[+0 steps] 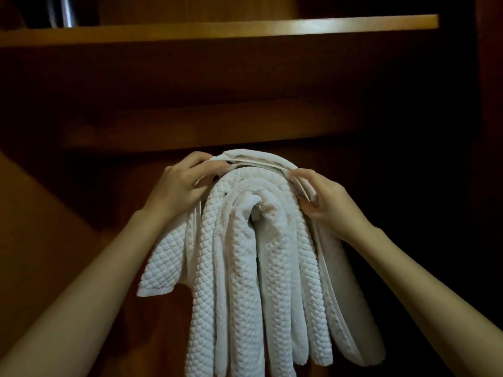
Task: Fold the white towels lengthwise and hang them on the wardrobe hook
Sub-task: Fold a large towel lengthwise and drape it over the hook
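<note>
Several white quilted towels (261, 268) hang folded in long strips over a point inside the dark wooden wardrobe, nested one over another. The hook itself is hidden under them. The outermost towel (258, 157) arches over the top of the bundle. My left hand (182, 183) pinches its folded edge at the upper left. My right hand (324, 200) grips the same towel's edges at the upper right. Both arms reach up from the lower corners of the view.
A wooden shelf (217, 29) runs across the top, with a shiny metal object (66, 10) standing on it at the left. A wooden rail (190, 129) crosses just above the towels. The wardrobe's side panel (40, 227) slopes at the left; the right side is dark.
</note>
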A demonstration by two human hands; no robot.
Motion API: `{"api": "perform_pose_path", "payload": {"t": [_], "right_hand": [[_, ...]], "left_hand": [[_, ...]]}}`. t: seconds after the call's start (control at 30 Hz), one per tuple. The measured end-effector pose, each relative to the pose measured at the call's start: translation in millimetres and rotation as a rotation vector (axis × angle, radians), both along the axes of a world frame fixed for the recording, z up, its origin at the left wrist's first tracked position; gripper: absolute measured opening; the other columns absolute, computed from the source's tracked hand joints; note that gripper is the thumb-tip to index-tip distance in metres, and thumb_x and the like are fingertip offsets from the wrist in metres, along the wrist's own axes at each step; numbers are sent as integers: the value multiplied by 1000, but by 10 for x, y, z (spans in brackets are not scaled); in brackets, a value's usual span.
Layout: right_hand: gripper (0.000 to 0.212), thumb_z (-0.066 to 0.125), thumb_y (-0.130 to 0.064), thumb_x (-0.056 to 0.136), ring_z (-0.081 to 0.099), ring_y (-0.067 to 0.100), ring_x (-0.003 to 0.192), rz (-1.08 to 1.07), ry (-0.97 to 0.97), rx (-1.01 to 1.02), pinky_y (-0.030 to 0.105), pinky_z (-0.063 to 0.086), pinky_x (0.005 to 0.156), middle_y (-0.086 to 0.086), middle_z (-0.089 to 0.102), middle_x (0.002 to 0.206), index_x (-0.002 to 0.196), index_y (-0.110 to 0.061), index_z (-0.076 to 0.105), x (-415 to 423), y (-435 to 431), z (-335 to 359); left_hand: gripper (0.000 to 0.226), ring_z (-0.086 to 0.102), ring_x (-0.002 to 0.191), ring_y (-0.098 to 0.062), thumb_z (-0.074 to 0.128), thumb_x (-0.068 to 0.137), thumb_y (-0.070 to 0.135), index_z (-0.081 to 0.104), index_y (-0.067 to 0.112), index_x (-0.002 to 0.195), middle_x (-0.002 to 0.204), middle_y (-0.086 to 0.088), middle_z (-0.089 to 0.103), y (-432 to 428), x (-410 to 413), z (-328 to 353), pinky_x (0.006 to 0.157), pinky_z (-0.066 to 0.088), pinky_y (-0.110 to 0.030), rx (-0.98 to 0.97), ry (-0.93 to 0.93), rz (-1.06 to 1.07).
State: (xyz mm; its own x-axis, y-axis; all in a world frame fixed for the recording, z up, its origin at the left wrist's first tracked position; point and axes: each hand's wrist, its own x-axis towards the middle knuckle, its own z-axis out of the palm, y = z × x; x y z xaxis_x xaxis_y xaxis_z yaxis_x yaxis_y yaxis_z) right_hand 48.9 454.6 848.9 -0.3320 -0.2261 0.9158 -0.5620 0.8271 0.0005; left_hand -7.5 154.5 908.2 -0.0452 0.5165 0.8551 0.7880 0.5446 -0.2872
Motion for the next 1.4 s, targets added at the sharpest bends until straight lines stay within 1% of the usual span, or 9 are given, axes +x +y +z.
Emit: {"api": "perform_pose_path", "payload": {"t": [0.13,0.23,0.47,0.67,0.9,1.0,1.13,1.27,1.4], "right_hand": [[67,69,-8,84,66,20,96,-43,61,35,32,53,72,2,65,120,139,-33,39,-21,-24,91],[77,69,-9,87,68,21,87,-70,60,55,34,55,67,5,68,117,150,-33,30,-42,47,158],[38,63,0,90,69,21,83,-37,243,19,29,54,70,6,71,103,127,-9,64,-269,73,318],[30,67,4,85,71,29,82,-51,315,34,43,59,66,12,73,97,114,-5,70,-622,71,482],[34,72,2,80,64,32,60,-152,369,108,37,51,45,15,70,87,111,-11,73,-944,39,474],[33,73,-2,82,63,30,66,-74,276,70,35,52,52,12,68,84,113,-13,71,-969,60,279],[34,72,-2,86,65,17,83,101,103,-31,23,49,71,3,69,98,118,-12,69,-969,120,238],[30,67,-3,90,65,7,94,106,82,-7,6,46,80,6,73,108,119,-7,68,-968,114,458],[31,68,-7,90,64,2,97,119,-3,-7,20,54,85,-2,71,110,121,-10,67,-945,73,471]], "left_hand": [[45,65,89,-20,64,90,22,48,36,129,115,4,63,10,-80,-9,69,52,-32,112,-18,12],[48,56,100,-1,65,89,12,53,32,131,115,15,58,1,-140,-16,81,46,-22,125,-48,-4],[37,61,100,-8,64,89,10,63,26,122,111,9,64,33,-291,48,84,51,-28,189,-61,-8],[23,68,76,-22,64,87,15,70,21,109,92,0,72,66,-518,82,63,50,-30,272,111,89],[31,66,62,-32,63,84,13,63,22,113,98,-10,71,41,-738,-22,45,50,-32,145,261,192],[37,62,72,-21,59,87,26,50,41,120,90,3,63,-14,-765,-242,62,44,-29,266,34,244],[58,59,103,5,66,88,16,49,60,121,114,25,60,-146,-737,-377,83,49,-23,261,-433,14],[64,68,90,-25,68,80,-1,55,38,128,112,-7,69,-364,-743,-75,75,57,-41,112,-194,283],[56,68,95,-35,69,76,-6,62,18,126,114,-15,69,-447,-801,-108,77,54,-43,89,-138,338]]}}
